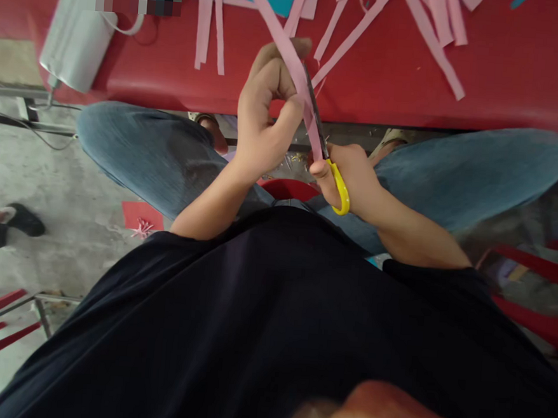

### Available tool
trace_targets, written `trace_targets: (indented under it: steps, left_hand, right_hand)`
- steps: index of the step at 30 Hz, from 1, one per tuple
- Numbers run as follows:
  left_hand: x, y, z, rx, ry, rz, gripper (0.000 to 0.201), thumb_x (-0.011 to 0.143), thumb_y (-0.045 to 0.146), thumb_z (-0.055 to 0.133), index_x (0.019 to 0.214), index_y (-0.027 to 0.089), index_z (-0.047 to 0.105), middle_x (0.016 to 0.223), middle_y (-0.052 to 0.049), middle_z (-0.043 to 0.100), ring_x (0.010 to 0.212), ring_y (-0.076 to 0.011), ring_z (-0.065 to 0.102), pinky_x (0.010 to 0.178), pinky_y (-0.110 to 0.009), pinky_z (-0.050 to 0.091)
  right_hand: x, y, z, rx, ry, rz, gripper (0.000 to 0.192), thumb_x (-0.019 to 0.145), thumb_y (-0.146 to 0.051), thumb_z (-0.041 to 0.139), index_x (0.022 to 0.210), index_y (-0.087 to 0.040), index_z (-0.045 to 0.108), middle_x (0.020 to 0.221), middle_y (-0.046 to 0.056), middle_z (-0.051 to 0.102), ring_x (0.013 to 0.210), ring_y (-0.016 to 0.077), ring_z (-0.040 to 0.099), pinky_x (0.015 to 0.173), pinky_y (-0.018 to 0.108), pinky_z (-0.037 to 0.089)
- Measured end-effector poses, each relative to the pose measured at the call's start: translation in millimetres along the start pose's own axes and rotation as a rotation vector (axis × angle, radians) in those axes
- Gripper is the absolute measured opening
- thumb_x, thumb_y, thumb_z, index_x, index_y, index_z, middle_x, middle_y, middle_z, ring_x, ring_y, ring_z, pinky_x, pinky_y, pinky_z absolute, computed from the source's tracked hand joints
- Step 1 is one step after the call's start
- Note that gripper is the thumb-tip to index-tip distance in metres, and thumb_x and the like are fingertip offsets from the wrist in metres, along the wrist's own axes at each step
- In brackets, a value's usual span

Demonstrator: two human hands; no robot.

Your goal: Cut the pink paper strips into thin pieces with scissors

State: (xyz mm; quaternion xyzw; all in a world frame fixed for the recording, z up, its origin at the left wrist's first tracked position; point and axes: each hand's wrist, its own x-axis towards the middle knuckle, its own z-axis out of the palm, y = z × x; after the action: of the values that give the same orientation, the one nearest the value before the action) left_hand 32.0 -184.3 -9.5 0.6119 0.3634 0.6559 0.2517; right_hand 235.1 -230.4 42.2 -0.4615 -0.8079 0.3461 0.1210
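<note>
My left hand (pixel 270 100) is closed on a long pink paper strip (pixel 275 29), thumb and fingers curled against it. The strip slants down from the top of the view past my left fingers towards my right hand (pixel 355 176). In that hand is a pair of scissors (pixel 340 194) with a yellow handle, its dark blades pointing up and away along the strip's right side. The strip partly covers the blades, so I cannot tell how far apart they are. Both hands are in front of the red table's near edge.
Several cut pink strips (pixel 434 41) lie on the red table (pixel 149 76), some over blue and lilac sheets. A white power-bank-like device (pixel 78 36) with a cable is at the left. On the floor is a red sheet (pixel 142 217) with pink scraps; another person's shoes (pixel 24 220) are nearby.
</note>
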Motion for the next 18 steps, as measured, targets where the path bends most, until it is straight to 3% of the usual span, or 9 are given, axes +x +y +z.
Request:
trace_targets:
  steps: [5, 10, 14, 18]
  left_hand:
    - [2.5, 17.1, 2.6, 0.011, 0.033, -0.164, 0.045, 0.099, 0.052, 0.075, 0.074, 0.027, 0.048, 0.111, -0.008, 0.072, 0.132, -0.0292, 0.069, 0.107, -0.044, 0.06]
    - [4.0, 42.5, 5.5, 0.014, 0.058, -0.268, 0.039, 0.099, 0.033, 0.072, 0.073, 0.024, 0.045, 0.118, -0.007, 0.069, 0.137, -0.0285, 0.069, 0.109, -0.044, 0.063]
    - [3.2, 40.2, 1.2, 0.089, 0.05, -0.336, 0.042, 0.1, 0.035, 0.076, 0.076, 0.023, 0.044, 0.117, -0.006, 0.067, 0.146, -0.0321, 0.065, 0.109, -0.044, 0.064]
    - [2.7, 36.5, -1.5, 0.107, 0.054, -0.357, 0.046, 0.103, 0.045, 0.076, 0.077, 0.022, 0.045, 0.117, -0.007, 0.066, 0.148, -0.0345, 0.065, 0.106, -0.042, 0.064]
  right_hand:
    - [0.8, 2.5, 4.6, 0.031, 0.02, 0.005, 0.094, 0.098, -0.102, 0.018, 0.082, -0.023, 0.065, 0.064, 0.005, 0.053, 0.064, 0.0245, 0.061, 0.066, 0.037, 0.04]
    - [1.3, 4.1, 6.5, 0.116, 0.082, -0.026, 0.093, 0.094, -0.106, 0.02, 0.074, -0.023, 0.058, 0.06, 0.003, 0.049, 0.058, 0.0218, 0.057, 0.062, 0.036, 0.038]
    - [2.7, 5.7, 3.7, 0.236, 0.133, -0.009, 0.084, 0.1, -0.099, 0.031, 0.075, -0.023, 0.057, 0.064, 0.004, 0.056, 0.062, 0.0203, 0.063, 0.063, 0.034, 0.043]
    - [7.1, 7.7, 3.4, 0.518, 0.162, 0.037, 0.074, 0.09, -0.098, 0.061, 0.084, -0.024, 0.062, 0.063, 0.001, 0.062, 0.059, 0.0189, 0.065, 0.055, 0.032, 0.048]
